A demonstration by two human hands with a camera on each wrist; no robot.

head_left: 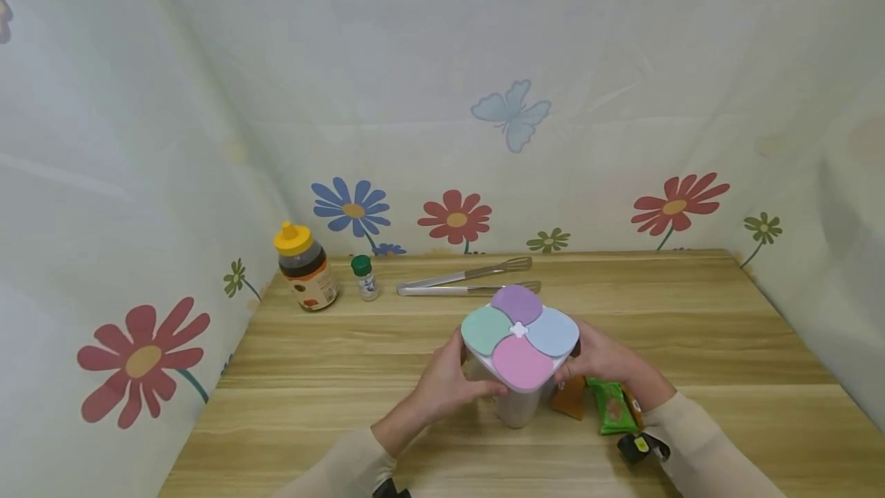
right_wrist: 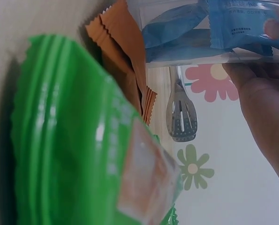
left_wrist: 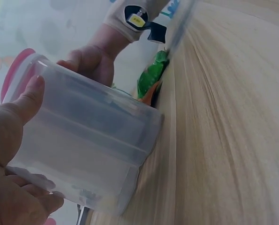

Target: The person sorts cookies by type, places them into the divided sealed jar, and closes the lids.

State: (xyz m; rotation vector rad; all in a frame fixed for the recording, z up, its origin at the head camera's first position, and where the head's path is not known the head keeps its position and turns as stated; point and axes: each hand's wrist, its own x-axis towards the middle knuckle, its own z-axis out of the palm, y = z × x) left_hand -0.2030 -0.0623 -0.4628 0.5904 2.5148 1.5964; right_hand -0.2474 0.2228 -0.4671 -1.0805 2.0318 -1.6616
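Note:
A clear plastic storage box (left_wrist: 92,136) has a white lid (head_left: 523,363) with four petal-shaped panels in purple, blue, pink and green. My left hand (head_left: 445,379) grips its left side, thumb up near the lid in the left wrist view. From the opposite side my right hand (head_left: 608,356) holds the box, its fingers partly hidden behind it. Blue packets (right_wrist: 247,28) show through the wall in the right wrist view. The base is at or close to the tabletop; I cannot tell whether it touches. Beneath my right wrist lie a green snack packet (head_left: 611,408) and a brown packet (head_left: 569,396).
Toward the back of the wooden table (head_left: 332,375) stand a yellow-capped squeeze bottle (head_left: 307,271) and a small green-capped shaker (head_left: 365,279). Metal tongs (head_left: 442,290) lie behind the box. A flower-printed curtain (head_left: 588,167) hangs along the back and sides.

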